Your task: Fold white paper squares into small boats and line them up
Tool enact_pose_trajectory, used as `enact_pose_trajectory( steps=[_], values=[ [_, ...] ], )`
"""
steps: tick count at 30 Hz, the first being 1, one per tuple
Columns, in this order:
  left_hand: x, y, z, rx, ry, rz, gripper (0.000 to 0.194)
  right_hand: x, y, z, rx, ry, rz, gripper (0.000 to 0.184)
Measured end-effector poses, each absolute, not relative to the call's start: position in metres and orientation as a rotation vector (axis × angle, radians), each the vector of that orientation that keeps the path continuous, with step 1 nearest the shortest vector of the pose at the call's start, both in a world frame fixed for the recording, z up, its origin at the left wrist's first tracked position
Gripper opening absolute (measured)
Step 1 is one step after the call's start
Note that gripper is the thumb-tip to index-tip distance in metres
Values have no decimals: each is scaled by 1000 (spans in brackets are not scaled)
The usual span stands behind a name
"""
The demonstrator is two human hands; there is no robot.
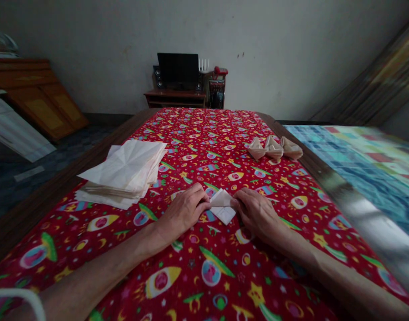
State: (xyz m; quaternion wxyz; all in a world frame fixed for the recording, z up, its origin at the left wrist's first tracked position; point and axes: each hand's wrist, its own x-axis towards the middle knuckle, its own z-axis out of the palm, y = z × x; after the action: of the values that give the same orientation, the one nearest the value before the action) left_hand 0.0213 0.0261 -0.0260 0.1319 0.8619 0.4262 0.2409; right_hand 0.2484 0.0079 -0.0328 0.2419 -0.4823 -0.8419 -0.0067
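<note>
Left hand (187, 205) and right hand (258, 213) pinch opposite sides of folded paper (223, 213) (sheet stack (126, 165): near left edge of table (129, 128)).

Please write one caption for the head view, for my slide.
Left hand and right hand hold a folded white paper over a red patterned cloth.

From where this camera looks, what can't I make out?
All in the head view:
- Side corners of the folded paper: hidden by the left hand and right hand.
- Sheet count in the stack: sheets overlap.
- White loop: cut off by the picture's edge.
- Red thing beside the screen: too small for detail.
</note>
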Motion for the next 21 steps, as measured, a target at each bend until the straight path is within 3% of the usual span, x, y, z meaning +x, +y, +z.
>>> enact_pose_trajectory(
  steps=[9,21],
  values=[
    [32,20,-15,2577,1556,462,16,249,11,-33,-1317,-2338,-162,19],
    [39,18,-11,2723,1640,429,17,249,13,-34,-1377,-2362,-220,21]
  ],
)
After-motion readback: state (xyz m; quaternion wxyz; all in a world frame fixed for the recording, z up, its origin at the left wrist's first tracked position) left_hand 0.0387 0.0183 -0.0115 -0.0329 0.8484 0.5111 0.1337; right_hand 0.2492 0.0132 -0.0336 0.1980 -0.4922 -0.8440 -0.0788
